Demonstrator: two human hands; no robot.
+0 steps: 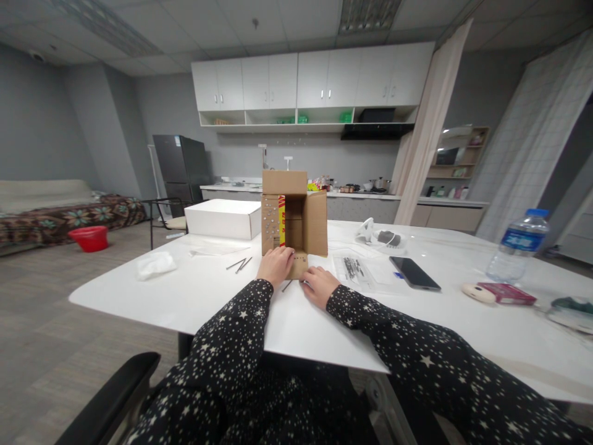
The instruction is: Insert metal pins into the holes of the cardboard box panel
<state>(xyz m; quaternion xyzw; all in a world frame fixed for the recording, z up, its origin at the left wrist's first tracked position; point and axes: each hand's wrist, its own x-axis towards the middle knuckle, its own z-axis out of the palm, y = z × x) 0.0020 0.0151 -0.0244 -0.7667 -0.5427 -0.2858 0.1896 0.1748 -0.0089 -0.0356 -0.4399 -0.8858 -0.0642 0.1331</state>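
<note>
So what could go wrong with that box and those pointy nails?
The cardboard box lies on its side, open toward the person, and the left hand presses its lower flap. If that hand slips, the box may slide or tip. Loose nails lie beside it on the table and could prick a hand or roll off. The right hand rests close by.

Open brown cardboard box [293,216] lies sideways, flaps spread.

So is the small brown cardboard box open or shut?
Open: the brown cardboard box lies on its side, flaps spread, inside visible; left hand rests on its lower flap.
</note>
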